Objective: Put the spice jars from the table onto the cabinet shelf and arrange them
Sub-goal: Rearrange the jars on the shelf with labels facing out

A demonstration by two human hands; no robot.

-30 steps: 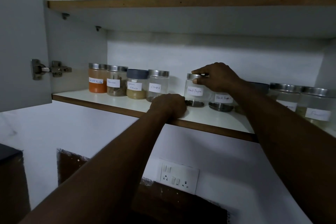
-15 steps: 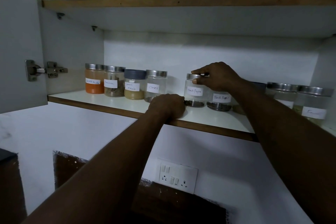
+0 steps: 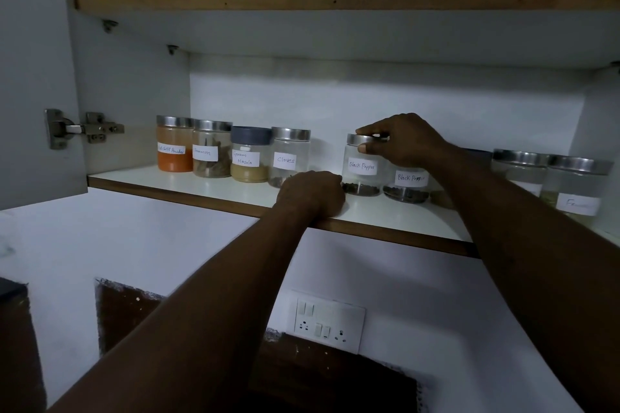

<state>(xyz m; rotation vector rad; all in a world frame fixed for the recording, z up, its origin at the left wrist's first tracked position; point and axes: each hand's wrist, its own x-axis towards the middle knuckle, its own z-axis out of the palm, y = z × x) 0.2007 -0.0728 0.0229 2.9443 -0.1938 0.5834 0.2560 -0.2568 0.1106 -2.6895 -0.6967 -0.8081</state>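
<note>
— Both hands stay where they were a second ago; only the head camera has drifted, so the row of jars sits a touch further left in view.
— What is the right hand (image 3: 406, 141) doing?
— It arches over the Black Pepper jar (image 3: 360, 174), thumb and fingertips pinching its steel lid. That jar stands upright on the lower shelf (image 3: 201, 183).
— And the left hand (image 3: 310, 193)?
— It is curled into a fist, knuckles up. It rests on the shelf's front edge just left of that jar's base, with the forearm reaching up from below.
— What else stands there?
— Left of the Black Pepper jar, past a gap, are four jars side by side. They are the Cloves jar (image 3: 288, 161), the blue-lidded Garam Masala jar (image 3: 249, 161), the Cinnamon jar (image 3: 209, 154) and the orange chilli powder jar (image 3: 172, 152). Just right of it is a second Black Pepper jar (image 3: 407, 184). Further right are a steel-lidded jar (image 3: 518, 168) and one whose label starts "Fe" (image 3: 577, 191).
— And the room?
— It is dim. An upper shelf (image 3: 335, 0) spans above the jar. The open cabinet door (image 3: 30, 94) and its hinge (image 3: 80, 127) lie far to its left. A switch plate (image 3: 327, 320) sits on the white wall below it.
</note>
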